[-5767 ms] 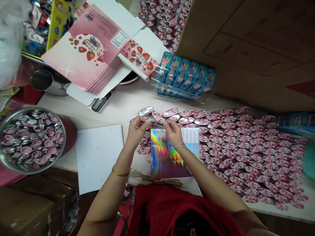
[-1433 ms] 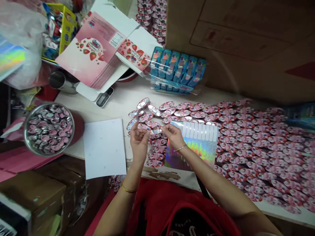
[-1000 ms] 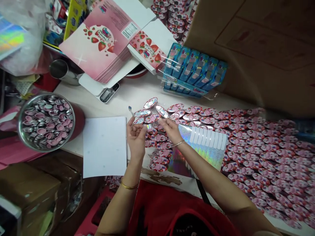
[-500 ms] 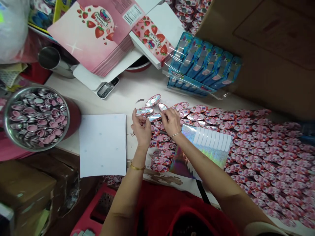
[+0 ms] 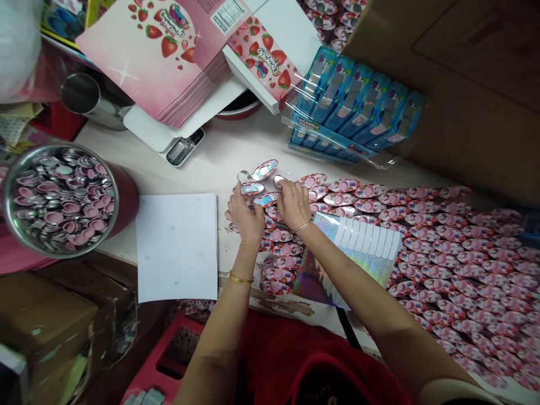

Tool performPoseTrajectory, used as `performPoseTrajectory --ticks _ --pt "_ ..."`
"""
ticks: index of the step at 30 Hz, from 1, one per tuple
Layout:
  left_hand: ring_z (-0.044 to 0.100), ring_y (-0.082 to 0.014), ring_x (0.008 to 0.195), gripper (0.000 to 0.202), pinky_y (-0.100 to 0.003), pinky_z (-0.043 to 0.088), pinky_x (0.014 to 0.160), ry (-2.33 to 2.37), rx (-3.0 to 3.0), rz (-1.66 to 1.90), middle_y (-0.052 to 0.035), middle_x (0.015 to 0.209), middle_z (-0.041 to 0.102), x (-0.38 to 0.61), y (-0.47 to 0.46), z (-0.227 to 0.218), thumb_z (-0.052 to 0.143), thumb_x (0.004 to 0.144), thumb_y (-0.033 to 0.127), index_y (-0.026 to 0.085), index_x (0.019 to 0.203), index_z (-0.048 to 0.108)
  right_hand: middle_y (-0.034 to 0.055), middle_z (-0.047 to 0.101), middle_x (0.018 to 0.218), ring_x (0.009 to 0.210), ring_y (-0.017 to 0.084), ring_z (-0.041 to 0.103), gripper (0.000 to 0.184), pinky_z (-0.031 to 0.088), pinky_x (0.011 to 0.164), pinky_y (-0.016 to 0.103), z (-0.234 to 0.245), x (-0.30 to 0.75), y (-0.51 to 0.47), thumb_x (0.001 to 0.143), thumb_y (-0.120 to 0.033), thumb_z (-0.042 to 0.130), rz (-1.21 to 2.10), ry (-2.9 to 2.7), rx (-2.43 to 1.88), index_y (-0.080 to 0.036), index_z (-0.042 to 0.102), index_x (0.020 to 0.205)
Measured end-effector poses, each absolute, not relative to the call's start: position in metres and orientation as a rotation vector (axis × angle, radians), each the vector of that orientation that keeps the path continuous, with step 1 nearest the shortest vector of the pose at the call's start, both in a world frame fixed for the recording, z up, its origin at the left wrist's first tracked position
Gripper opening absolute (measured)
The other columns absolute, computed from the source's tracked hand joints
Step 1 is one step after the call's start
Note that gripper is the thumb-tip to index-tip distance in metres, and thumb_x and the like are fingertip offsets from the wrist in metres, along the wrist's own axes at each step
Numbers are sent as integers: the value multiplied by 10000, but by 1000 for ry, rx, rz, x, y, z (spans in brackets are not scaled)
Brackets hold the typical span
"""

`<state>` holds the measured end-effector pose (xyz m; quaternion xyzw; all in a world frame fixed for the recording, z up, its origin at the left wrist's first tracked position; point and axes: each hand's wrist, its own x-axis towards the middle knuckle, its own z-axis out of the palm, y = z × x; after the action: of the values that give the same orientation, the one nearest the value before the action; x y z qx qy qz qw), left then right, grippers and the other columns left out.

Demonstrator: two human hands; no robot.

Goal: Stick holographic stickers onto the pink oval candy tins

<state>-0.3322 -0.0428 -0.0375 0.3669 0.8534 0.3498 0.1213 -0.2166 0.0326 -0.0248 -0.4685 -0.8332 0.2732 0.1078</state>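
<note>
Near table (image 5: 219, 163) centre, my left hand (image 5: 247, 218) and right hand (image 5: 294, 205) pinch a holographic sticker (image 5: 265, 199), ten o'clock of the foil sheet (image 5: 375, 267), over packed oval lids (image 5: 422, 236); uneven pull may crease it.

Tabletop (image 5: 228, 152), left: steel bowl (image 5: 63, 147) of round pink-and-silver lids, white sheet (image 5: 177, 244) just beside it. Far edge: stacked pink strawberry cartons (image 5: 156, 62) over a scale (image 5: 181, 149); blue wrapped packs (image 5: 354, 112) to the right.

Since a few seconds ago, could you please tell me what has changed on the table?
The left hand and right hand moved forward from the holographic sheet and lowered the shiny strip onto the oval pieces. The white paper and bowl stayed put.
</note>
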Motion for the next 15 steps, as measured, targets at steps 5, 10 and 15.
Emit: performPoseTrajectory --ticks 5,10,15 --pt "513 -213 1031 254 -353 407 919 2255 1052 1298 -61 1047 553 -348 -53 3 647 754 206 199 1001 586 131 588 1136 1055 256 504 364 384 946 391 -9 -200 24 951 -292 392 898 -2062 -1440 -174 532 1266" --pt "528 -135 819 149 -253 418 711 1762 825 1211 -16 912 573 -349 -63 47 696 747 272 198 784 571 78 613 995 986 216 548 408 417 912 365 6 -176 -6 965 -521 379 1124 -1726 -1481 -212 622 1074" --pt "473 -101 644 157 -237 383 608 1637 624 1087 23 730 539 -338 -61 37 692 735 280 196 758 561 -4 530 704 689 151 477 344 418 696 296 2 -172 -32 891 -529 544 1411 -1515 -1476 -215 575 754"
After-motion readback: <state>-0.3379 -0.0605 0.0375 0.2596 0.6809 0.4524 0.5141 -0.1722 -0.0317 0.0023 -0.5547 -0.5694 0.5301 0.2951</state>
